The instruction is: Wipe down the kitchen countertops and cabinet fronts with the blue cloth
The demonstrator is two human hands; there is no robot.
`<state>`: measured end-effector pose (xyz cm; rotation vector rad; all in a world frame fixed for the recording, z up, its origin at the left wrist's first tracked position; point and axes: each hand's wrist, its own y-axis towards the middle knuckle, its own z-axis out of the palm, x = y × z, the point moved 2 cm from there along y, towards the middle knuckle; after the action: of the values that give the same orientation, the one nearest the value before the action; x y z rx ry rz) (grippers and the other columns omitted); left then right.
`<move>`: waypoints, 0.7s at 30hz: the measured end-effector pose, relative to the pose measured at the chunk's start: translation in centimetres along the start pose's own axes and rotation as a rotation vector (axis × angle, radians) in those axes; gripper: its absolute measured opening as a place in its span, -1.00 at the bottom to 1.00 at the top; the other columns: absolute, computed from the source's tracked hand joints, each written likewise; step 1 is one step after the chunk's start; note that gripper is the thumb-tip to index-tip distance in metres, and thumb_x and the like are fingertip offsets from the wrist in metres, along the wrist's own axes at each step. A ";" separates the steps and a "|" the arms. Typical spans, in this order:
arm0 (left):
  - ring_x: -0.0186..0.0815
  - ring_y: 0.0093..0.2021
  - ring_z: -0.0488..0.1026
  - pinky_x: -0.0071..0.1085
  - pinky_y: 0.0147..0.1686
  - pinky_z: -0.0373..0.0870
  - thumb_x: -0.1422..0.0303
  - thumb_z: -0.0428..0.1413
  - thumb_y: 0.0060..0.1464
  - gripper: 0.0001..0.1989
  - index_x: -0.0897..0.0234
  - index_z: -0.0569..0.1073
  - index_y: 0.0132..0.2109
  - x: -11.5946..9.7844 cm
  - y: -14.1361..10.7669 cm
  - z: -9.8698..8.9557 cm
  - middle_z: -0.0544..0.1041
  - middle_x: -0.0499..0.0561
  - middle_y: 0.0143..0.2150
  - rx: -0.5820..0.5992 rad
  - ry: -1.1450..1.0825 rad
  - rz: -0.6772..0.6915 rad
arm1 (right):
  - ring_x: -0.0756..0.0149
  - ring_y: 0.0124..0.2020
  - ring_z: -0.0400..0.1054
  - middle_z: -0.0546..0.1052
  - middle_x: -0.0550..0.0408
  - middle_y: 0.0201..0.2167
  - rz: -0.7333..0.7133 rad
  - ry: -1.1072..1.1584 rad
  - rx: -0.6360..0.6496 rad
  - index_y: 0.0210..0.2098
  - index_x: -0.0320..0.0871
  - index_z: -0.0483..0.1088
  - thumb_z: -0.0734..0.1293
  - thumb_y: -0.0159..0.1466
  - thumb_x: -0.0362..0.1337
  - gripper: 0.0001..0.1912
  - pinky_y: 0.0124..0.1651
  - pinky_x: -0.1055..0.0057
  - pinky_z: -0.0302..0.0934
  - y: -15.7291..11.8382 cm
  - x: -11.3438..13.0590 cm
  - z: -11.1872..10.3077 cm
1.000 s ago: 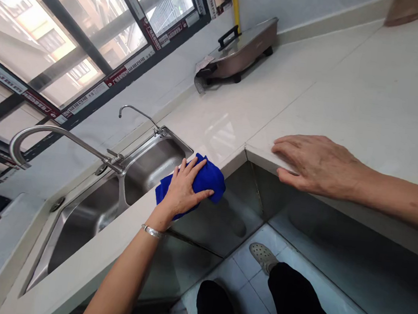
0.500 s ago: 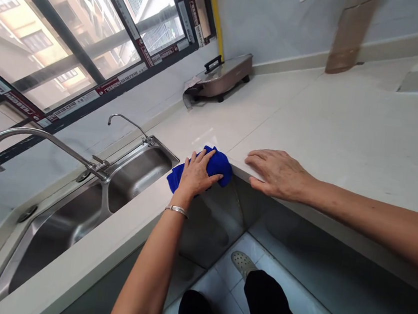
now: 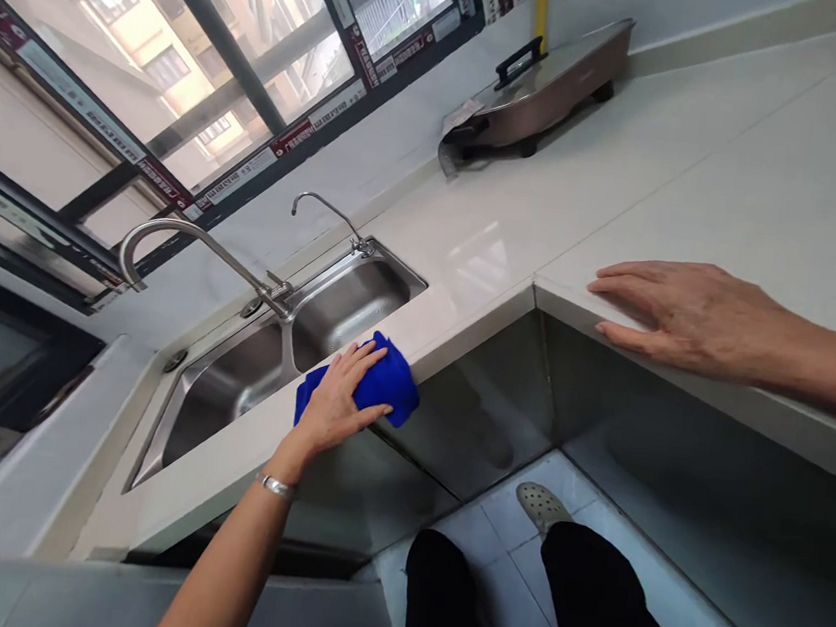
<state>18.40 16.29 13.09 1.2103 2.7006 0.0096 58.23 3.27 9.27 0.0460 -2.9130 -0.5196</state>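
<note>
My left hand [image 3: 336, 405] holds the blue cloth [image 3: 391, 389] beneath spread fingers, thumb against its front side. The cloth lies just in front of the sink [image 3: 288, 350], its longer way running roughly along the front edge of the desk [image 3: 677, 222]. My right hand [image 3: 696, 323], loose and holding nothing, is well right of the sink, farther from the cloth.

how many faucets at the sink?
2. The large one stands behind the divider between the two basins; the smaller, thinner one is at the corner of the sink nearest the lidded pan. No others visible.
</note>
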 end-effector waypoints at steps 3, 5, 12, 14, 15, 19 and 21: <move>-0.08 0.49 -0.01 0.11 0.50 -0.11 0.07 0.26 0.10 -0.22 0.00 0.14 0.38 3.0 -4.3 -1.0 0.13 0.06 0.48 -0.027 0.017 -0.035 | -0.10 0.16 0.35 0.44 -0.25 0.18 0.018 0.002 0.000 0.04 -0.19 0.42 0.07 0.26 0.05 -0.41 0.13 -0.02 0.26 0.0 -0.4 0.5; -0.05 0.49 0.02 0.15 0.49 -0.08 0.03 0.25 0.09 -0.23 0.01 0.17 0.37 5.1 -7.0 -1.6 0.14 0.11 0.47 -0.038 0.027 -0.061 | -0.09 0.15 0.35 0.44 -0.25 0.18 0.021 0.007 -0.011 0.03 -0.17 0.43 0.09 0.25 0.06 -0.42 0.11 0.00 0.25 0.0 -0.7 0.8; 0.03 0.47 0.05 0.23 0.44 0.02 -0.03 0.22 0.09 -0.23 0.11 0.20 0.35 11.9 -15.7 -3.6 0.12 0.21 0.47 -0.020 0.056 -0.165 | -0.03 0.12 0.35 0.44 -0.22 0.17 0.021 0.016 0.000 0.03 -0.12 0.43 0.14 0.24 0.09 -0.44 0.04 0.04 0.24 0.0 -1.4 1.4; 0.05 0.46 0.07 0.24 0.42 0.05 -0.03 0.21 0.10 -0.23 0.14 0.20 0.35 13.4 -17.6 -4.2 0.10 0.25 0.47 -0.016 0.059 -0.191 | -0.02 0.08 0.37 0.45 -0.21 0.15 0.017 0.009 0.000 -0.01 -0.11 0.45 0.13 0.26 0.10 -0.47 0.01 0.04 0.24 0.1 -1.3 1.3; 0.06 0.46 0.08 0.24 0.42 0.06 -0.03 0.21 0.10 -0.23 0.15 0.20 0.35 14.0 -18.4 -4.5 0.10 0.26 0.47 -0.011 0.060 -0.200 | -0.01 0.06 0.38 0.46 -0.20 0.13 0.010 0.008 0.000 -0.04 -0.10 0.45 0.13 0.28 0.10 -0.48 0.00 0.05 0.24 0.1 -1.2 1.2; 0.09 0.45 0.08 0.25 0.39 0.09 -0.02 0.21 0.09 -0.24 0.17 0.22 0.33 16.1 -21.1 -5.3 0.13 0.28 0.45 0.004 0.085 -0.225 | -0.02 0.01 0.39 0.51 -0.18 0.03 -0.008 -0.011 -0.022 -0.12 -0.09 0.46 0.12 0.30 0.06 -0.54 -0.03 0.05 0.24 0.2 -0.8 1.1; 0.10 0.44 0.12 0.24 0.38 0.13 0.00 0.22 0.09 -0.27 0.15 0.24 0.32 16.9 -22.2 -5.4 0.17 0.26 0.44 -0.010 0.113 -0.228 | -0.04 -0.02 0.39 0.52 -0.17 -0.04 -0.010 -0.011 -0.031 -0.15 -0.08 0.45 0.10 0.30 0.06 -0.55 -0.05 0.03 0.24 0.3 -0.7 1.1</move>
<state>-9.98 14.35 13.88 0.9184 2.9168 0.0621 58.71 3.99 8.25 0.0539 -2.9157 -0.5686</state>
